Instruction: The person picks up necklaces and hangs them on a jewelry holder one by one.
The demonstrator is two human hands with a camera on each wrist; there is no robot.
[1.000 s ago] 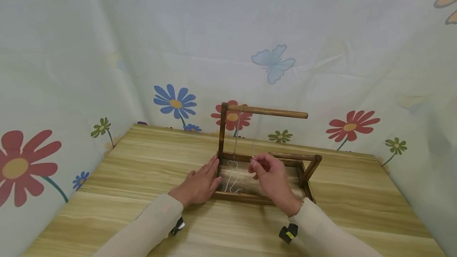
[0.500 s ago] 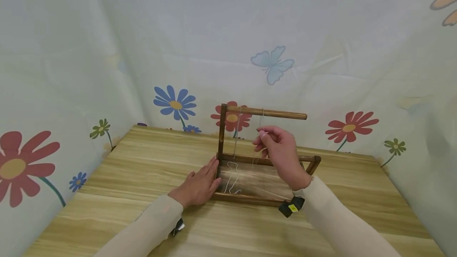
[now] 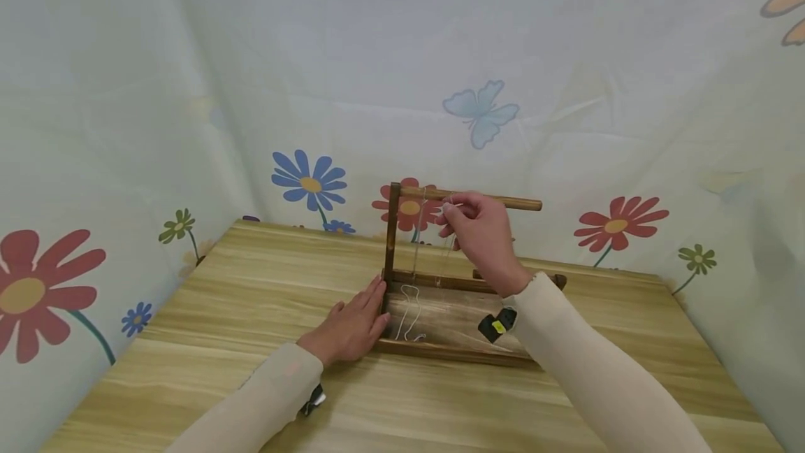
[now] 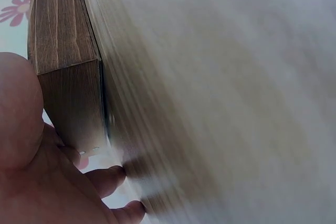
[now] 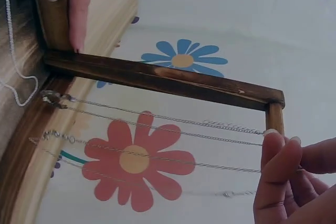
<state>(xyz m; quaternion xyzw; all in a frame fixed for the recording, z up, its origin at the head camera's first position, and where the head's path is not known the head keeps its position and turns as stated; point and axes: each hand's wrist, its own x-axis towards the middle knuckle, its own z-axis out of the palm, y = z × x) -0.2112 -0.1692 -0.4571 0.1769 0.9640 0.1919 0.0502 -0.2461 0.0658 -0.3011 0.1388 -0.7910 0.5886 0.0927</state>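
Observation:
A dark wooden jewelry stand [image 3: 440, 350] has a low tray, a left post [image 3: 391, 229] and a horizontal top bar [image 3: 522, 204]. My left hand [image 3: 352, 324] rests with extended fingers along the tray's left end; its fingers [image 4: 107, 181] reach past the wood in the left wrist view. Up at the bar, my right hand [image 3: 481, 233] pinches a thin silver necklace [image 5: 226, 168] between thumb and fingers, and its strands hang below. Another silver necklace [image 3: 418, 236] hangs from the bar nearer the post. A looped silver chain [image 3: 416, 306] lies in the tray's left part.
A shorter wooden bar [image 3: 560, 281] stands at the tray's right end, partly behind my right forearm. The stand is on a wood-grain table [image 3: 251, 292]. A flower-printed cloth [image 3: 365, 89] hangs behind and beside the table.
My right hand has risen from low over the tray to the top bar, swinging right and then back left, with the necklace in its fingers. My left hand stays in place.

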